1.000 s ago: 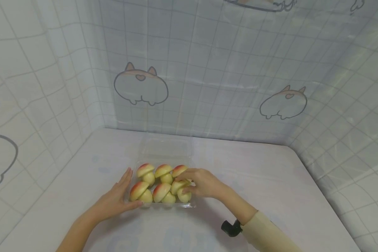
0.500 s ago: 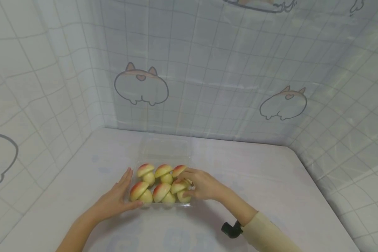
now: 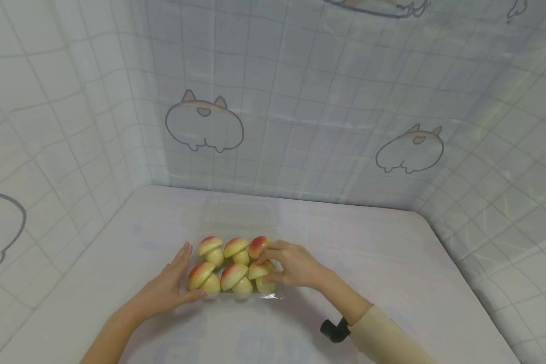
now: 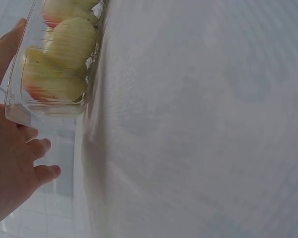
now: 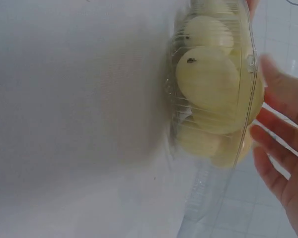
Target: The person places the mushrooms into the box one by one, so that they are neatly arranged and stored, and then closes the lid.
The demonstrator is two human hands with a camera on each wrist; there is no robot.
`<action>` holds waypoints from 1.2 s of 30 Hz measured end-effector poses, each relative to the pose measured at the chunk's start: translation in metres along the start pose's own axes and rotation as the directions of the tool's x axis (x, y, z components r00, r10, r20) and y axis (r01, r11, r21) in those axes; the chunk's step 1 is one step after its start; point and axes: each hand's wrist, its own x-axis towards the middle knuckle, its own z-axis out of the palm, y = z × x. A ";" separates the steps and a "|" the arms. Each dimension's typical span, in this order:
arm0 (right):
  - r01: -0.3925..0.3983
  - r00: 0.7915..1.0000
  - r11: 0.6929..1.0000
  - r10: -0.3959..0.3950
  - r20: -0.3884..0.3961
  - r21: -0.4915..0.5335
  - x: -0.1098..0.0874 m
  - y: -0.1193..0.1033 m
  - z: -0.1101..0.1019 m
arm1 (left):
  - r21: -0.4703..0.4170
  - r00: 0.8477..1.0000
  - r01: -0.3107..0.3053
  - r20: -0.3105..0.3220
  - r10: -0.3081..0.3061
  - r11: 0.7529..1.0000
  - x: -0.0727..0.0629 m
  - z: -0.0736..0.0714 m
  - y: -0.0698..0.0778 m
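Note:
In the head view a clear plastic clamshell box (image 3: 273, 297) holds round yellow fruits with red blushes, apparently apples or peaches, stacked in two layers. My left hand (image 3: 164, 289) rests at its left end, thumb along the front rim and fingers straight beside the left wall. My right hand (image 3: 296, 267) pinches the upper fruit (image 3: 257, 272) at the front right, fingers on top and thumb at its right side. The right wrist view shows this hand (image 5: 288, 134) against the fruits above the rim. In the left wrist view the other fingertips (image 4: 39, 148) hang below the box's corner.
The hinged lid (image 3: 238, 213) lies folded back behind the box on the pale table (image 3: 368, 253). A black elbow-shaped piece (image 3: 334, 331) sits by the right sleeve. Grid-patterned curtains with dog drawings (image 3: 205, 124) enclose the back and sides.
My right hand has shifted slightly, turning the front-right upper fruit a little. More red shows on the rear-right fruit. My left hand has stayed in place.

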 end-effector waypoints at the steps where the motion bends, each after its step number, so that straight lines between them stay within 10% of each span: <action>1: 0.011 1.000 1.000 -0.011 -0.024 0.007 0.000 0.001 0.000 | 0.004 1.000 -0.001 -0.002 0.001 1.000 0.000 0.000 0.000; 16: -0.126 0.968 0.985 0.147 -0.204 0.114 0.005 0.019 0.003 | 0.006 1.000 0.002 -0.002 -0.002 1.000 0.003 -0.002 0.002; 36: 0.030 0.940 0.994 0.007 -0.341 0.101 -0.006 0.032 -0.005 | -0.018 1.000 0.016 0.014 -0.016 1.000 0.001 -0.005 0.005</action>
